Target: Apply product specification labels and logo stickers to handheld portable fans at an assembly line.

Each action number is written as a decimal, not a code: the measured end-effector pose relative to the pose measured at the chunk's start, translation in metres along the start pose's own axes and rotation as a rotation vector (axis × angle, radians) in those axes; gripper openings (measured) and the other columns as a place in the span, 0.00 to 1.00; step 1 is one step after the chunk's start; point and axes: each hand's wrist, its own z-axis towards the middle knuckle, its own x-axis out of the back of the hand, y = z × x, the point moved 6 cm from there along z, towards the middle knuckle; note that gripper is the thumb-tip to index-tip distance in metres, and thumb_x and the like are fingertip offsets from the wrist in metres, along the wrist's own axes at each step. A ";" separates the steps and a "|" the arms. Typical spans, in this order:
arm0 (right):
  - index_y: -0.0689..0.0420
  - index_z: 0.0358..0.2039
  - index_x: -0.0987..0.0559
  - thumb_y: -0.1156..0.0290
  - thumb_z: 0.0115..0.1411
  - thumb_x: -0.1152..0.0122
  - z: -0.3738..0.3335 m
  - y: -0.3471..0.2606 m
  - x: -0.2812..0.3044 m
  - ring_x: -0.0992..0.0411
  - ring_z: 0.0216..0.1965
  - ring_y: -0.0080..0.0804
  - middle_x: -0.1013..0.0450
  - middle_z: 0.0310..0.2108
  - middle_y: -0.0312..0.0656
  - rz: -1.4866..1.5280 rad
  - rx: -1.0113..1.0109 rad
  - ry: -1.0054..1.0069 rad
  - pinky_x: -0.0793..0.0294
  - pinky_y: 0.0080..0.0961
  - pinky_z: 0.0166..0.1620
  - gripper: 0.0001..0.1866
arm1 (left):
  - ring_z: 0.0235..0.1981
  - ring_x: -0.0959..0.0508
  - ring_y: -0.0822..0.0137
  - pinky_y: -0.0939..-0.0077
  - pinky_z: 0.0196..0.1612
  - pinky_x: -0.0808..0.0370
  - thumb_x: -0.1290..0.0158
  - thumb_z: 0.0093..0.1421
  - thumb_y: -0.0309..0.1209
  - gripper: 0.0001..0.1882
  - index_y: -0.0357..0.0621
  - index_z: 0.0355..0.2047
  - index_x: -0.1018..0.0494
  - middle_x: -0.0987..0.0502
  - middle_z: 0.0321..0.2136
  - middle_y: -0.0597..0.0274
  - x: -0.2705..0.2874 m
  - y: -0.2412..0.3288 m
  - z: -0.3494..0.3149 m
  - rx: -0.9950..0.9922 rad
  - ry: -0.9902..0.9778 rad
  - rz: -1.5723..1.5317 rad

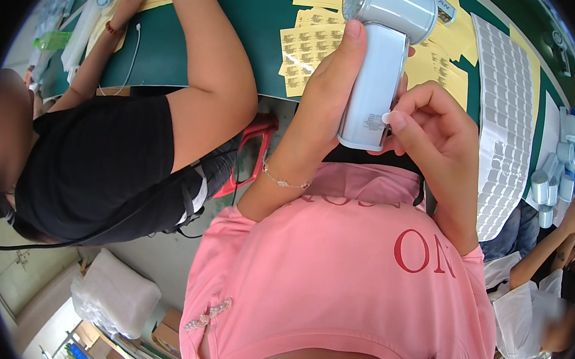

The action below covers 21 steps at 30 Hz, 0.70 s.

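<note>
Watching remotely through the head view, I log one pale-blue handheld fan (374, 85), raised above the near edge of the green table (265, 36) in front of the pink shirt (334, 271). Its round head is uppermost, the boxy handle hanging below, slightly tilted.

Left hand (329, 81): closed around the handle. I see the thumb lying up along the left side toward the head; fingertips peep out at the far right edge, so the grip wraps from behind.

Right hand (440, 127): thumb and forefinger drawn almost together beside the handle's lower right edge, other fingers curled near the bottom end. A small pale piece (386, 118) shows at the tips; I cannot tell what it is, nor whether it is pinched or only touched.

Handling estimate: stiff shell, probably plastic, light to moderate, likely somewhat top-heavy because of the head. The smooth, glossy faces could slip under dry fingers. I would take hold around the upper handle, just under the head, and keep pressure off the round front, which I judge the more fragile part. The small print low on the handle I would leave uncovered.

Nearby: yellow label sheets (309, 46) behind the fan, a grey label sheet (504, 129) to the right.
</note>
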 end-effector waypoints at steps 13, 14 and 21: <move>0.64 0.32 0.30 0.78 0.57 0.46 -0.007 -0.005 0.004 0.29 0.24 0.22 0.32 0.29 0.38 0.081 0.083 -0.032 0.31 0.13 0.28 0.04 | 0.22 0.29 0.75 0.82 0.25 0.31 0.72 0.63 0.56 0.33 0.39 0.42 0.32 0.28 0.21 0.60 -0.004 0.002 0.001 0.031 -0.067 -0.045; 0.64 0.32 0.30 0.78 0.57 0.46 -0.007 -0.006 0.002 0.29 0.24 0.22 0.32 0.29 0.38 0.079 0.085 -0.035 0.31 0.13 0.28 0.04 | 0.22 0.29 0.75 0.83 0.25 0.32 0.72 0.63 0.56 0.33 0.38 0.42 0.32 0.28 0.21 0.60 -0.003 0.002 0.000 0.022 -0.049 -0.019; 0.65 0.45 0.36 0.84 0.52 0.45 -0.016 -0.015 0.017 0.29 0.29 0.25 0.30 0.30 0.44 -0.141 0.381 0.253 0.27 0.18 0.34 0.19 | 0.21 0.30 0.76 0.84 0.24 0.33 0.73 0.62 0.57 0.34 0.38 0.41 0.32 0.29 0.20 0.61 0.003 0.014 -0.004 -0.073 0.038 0.058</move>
